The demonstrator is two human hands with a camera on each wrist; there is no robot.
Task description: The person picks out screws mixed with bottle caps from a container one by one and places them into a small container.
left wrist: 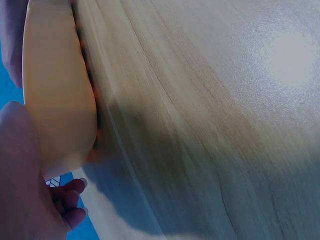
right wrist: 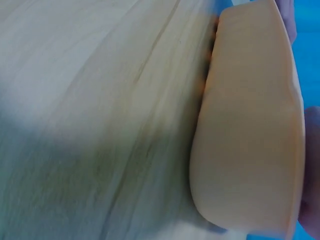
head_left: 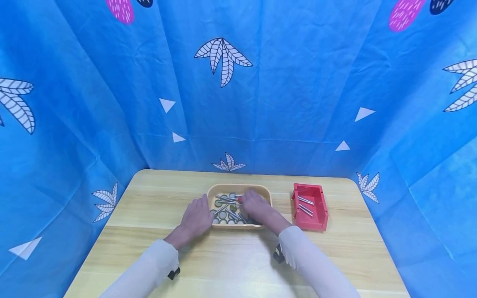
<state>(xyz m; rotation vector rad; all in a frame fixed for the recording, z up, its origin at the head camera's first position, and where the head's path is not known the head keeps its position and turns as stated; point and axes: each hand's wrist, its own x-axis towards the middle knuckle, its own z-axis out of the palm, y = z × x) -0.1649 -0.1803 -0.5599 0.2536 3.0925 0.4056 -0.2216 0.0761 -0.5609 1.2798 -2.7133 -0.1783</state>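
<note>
A shallow cream-coloured plastic tray (head_left: 238,227) stands on the table, with several silver metal rods (head_left: 222,208) and round discs (head_left: 222,215) inside. My left hand (head_left: 196,215) holds the tray's left end, its thumb at the rim and its curled fingers around the outer side. Over the right part of the tray, my right hand (head_left: 257,205) reaches down among the pieces. A small red thing (head_left: 240,199) shows beside its fingertips. Whether those fingers pinch anything is hidden; in the right wrist view the tray wall (right wrist: 245,120) blocks them.
To the right of the tray stands a red plastic bin (head_left: 318,223) holding several silver rods (head_left: 306,210). Both stand on a light wood table (head_left: 156,194). A blue patterned curtain (head_left: 298,103) encloses the back and sides.
</note>
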